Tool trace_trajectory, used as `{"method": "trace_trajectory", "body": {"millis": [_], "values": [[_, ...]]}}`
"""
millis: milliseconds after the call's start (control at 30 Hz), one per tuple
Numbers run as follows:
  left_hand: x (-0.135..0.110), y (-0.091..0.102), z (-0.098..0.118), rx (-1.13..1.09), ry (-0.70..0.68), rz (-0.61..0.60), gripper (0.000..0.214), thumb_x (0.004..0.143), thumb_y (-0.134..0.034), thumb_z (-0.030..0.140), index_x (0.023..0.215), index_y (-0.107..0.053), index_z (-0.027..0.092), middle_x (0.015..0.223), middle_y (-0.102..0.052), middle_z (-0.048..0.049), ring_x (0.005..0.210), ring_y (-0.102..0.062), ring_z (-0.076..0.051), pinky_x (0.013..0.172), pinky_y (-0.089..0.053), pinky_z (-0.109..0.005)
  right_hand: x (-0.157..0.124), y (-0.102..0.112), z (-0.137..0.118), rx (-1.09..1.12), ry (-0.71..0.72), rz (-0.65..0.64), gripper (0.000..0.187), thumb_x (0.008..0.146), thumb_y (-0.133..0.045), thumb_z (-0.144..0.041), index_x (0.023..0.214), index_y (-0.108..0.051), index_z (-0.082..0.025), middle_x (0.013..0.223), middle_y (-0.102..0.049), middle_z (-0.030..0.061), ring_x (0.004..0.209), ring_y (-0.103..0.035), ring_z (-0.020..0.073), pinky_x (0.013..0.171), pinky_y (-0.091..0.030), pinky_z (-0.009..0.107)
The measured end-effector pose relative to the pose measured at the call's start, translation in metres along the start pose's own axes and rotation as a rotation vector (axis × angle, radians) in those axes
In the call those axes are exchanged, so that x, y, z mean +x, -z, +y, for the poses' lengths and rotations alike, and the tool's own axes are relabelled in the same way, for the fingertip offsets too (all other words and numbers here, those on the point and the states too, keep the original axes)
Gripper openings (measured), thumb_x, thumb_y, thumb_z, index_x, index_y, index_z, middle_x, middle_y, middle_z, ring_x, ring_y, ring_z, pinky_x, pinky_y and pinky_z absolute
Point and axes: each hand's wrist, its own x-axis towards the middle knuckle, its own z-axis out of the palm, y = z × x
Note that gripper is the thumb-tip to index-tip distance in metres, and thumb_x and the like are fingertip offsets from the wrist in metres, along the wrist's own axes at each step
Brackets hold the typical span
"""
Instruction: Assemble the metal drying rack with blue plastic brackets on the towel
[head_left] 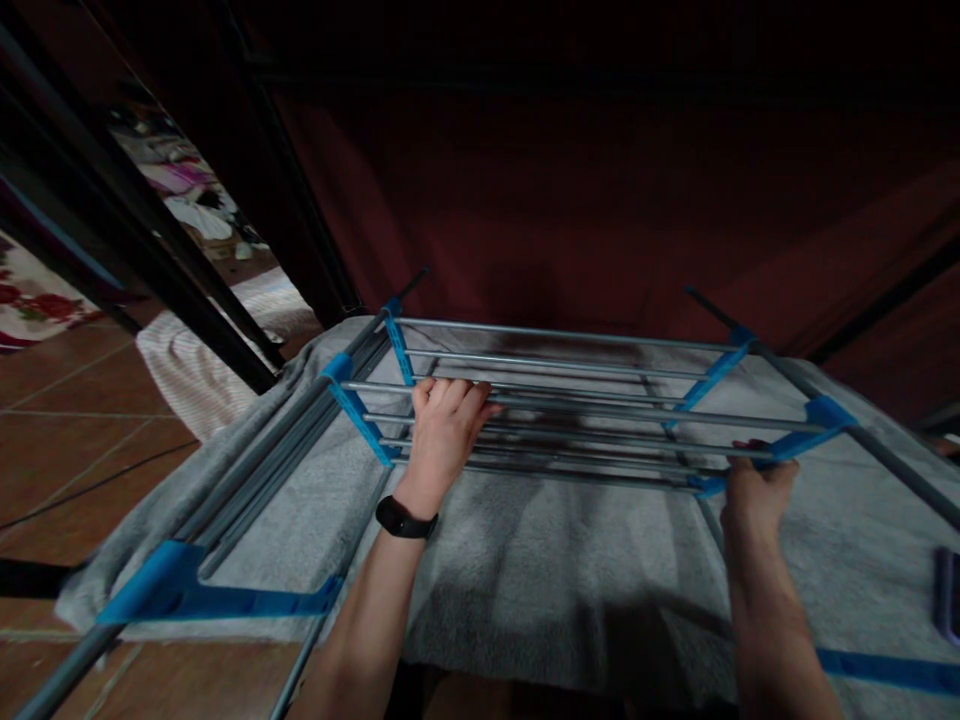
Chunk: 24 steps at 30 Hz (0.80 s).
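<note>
A partly assembled rack of grey metal tubes and blue plastic brackets lies on a grey blanket (525,560). My left hand (446,425), with a black band on its wrist, is closed around a grey cross tube (600,408) near its left end. On the right, my right hand (754,490) is closed on the lower part of a blue bracket (806,430), its fingertips partly hidden behind it. Several cross tubes run between this bracket and the left blue bracket (364,420). Farther back, another pair of blue brackets (712,375) holds more tubes.
Several loose grey tubes (285,450) lie along the left side. A large blue bracket (217,590) sits at the front left. A phone-like dark object (946,595) rests at the right edge. Behind the rack stands a dark red panel (562,220); tiled floor (82,420) shows at left.
</note>
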Motion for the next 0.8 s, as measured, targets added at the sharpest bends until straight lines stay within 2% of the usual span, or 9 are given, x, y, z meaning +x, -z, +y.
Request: {"method": "trace_trajectory", "body": {"millis": [200,367,533,800], "values": [[0.003,0.003,-0.003,0.006,-0.017,-0.046,0.014,0.095,-0.052,0.027,0.104,-0.060,0.022,0.087,-0.063,-0.0051,0.088,-0.053,-0.024,0.085,-0.033,-0.041,-0.001,0.000,-0.001,-0.006,-0.011,-0.018,0.042,0.062,-0.066,-0.030,0.098,-0.045,-0.023,0.088,-0.057,-0.0030,0.082,-0.056,0.0153,0.082,-0.046,0.033],[0.005,0.003,-0.004,0.024,-0.021,-0.060,0.016,0.095,-0.052,0.033,0.102,-0.060,0.022,0.086,-0.062,-0.0052,0.087,-0.053,-0.024,0.085,-0.033,-0.042,-0.001,-0.001,0.003,0.026,-0.008,-0.013,0.043,0.061,-0.067,-0.029,0.098,-0.045,-0.023,0.088,-0.056,-0.0030,0.083,-0.055,0.0147,0.081,-0.044,0.032],[0.005,0.001,-0.006,0.063,-0.039,-0.026,0.017,0.095,-0.051,0.035,0.099,-0.061,0.021,0.084,-0.062,-0.0052,0.084,-0.052,-0.025,0.082,-0.033,-0.042,0.001,-0.002,0.007,0.014,0.017,-0.015,0.038,0.064,-0.063,-0.029,0.098,-0.046,-0.022,0.088,-0.056,-0.0040,0.084,-0.055,0.0138,0.085,-0.043,0.032],[0.005,-0.002,-0.018,0.137,-0.100,0.057,0.015,0.093,-0.052,0.032,0.097,-0.061,0.021,0.079,-0.061,-0.0064,0.079,-0.050,-0.027,0.081,-0.030,-0.043,-0.008,-0.011,-0.011,0.012,0.058,-0.028,0.034,0.070,-0.061,-0.040,0.095,-0.046,-0.024,0.092,-0.054,-0.0020,0.090,-0.052,0.0154,0.089,-0.041,0.033]]}}
